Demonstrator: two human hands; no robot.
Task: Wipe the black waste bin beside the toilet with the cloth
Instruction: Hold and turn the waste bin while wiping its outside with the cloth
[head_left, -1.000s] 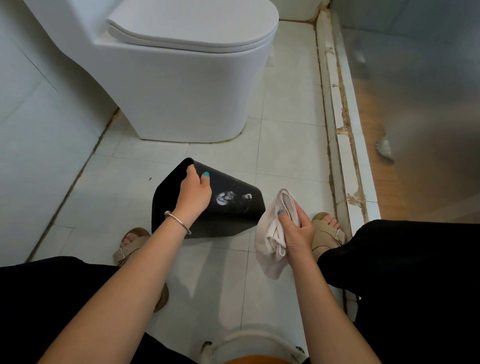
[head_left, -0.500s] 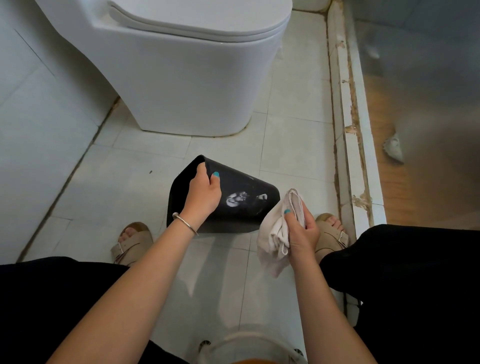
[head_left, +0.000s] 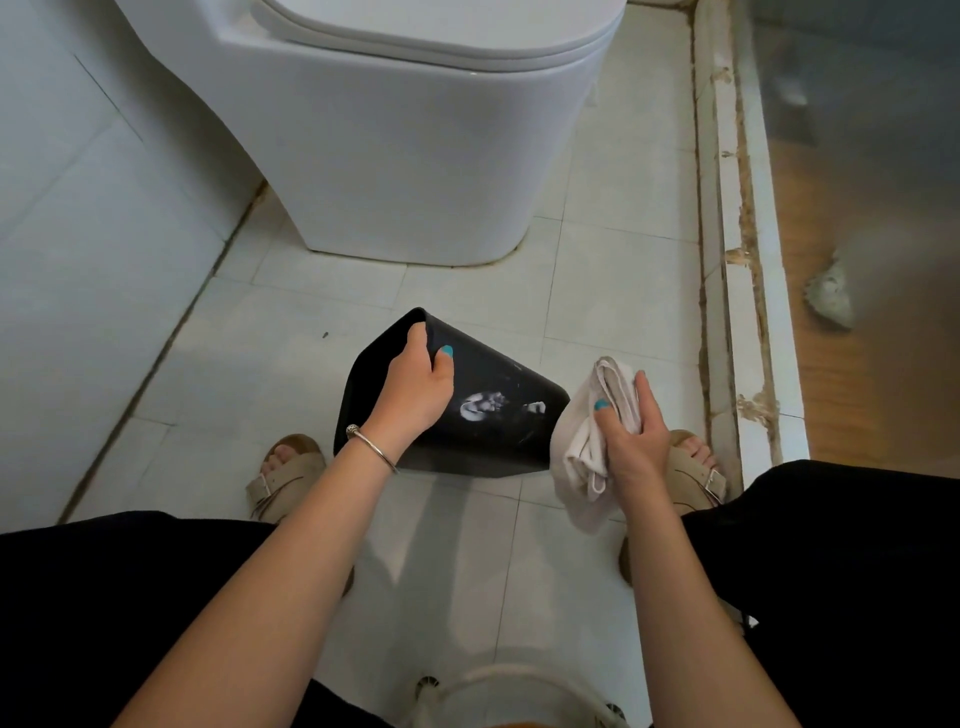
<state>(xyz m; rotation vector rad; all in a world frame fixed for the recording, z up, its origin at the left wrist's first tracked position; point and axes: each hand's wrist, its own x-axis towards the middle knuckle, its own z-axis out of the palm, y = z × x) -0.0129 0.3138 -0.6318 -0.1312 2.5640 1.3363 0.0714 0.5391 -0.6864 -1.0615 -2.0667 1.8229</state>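
Note:
The black waste bin (head_left: 498, 415) lies tipped on its side on the tiled floor in front of the toilet (head_left: 415, 145), its open mouth to the left and its base to the right. A white smudge shows on its upper wall. My left hand (head_left: 415, 389) grips the bin's rim, thumb on the outside and fingers curled over the edge. My right hand (head_left: 631, 441) holds a bunched white cloth (head_left: 587, 447) just right of the bin's base, the cloth close to or touching the base.
A white tiled wall (head_left: 78, 260) runs along the left. A raised stained threshold (head_left: 732, 260) borders the floor on the right, with a frosted glass panel (head_left: 857, 208) beyond it. My sandalled feet (head_left: 283, 473) flank the bin. A white rounded object (head_left: 509, 696) sits at the bottom edge.
The view has drifted so the toilet, bin and hands sit further right in frame. Both hands keep their holds, and the cloth stays beside the bin's base.

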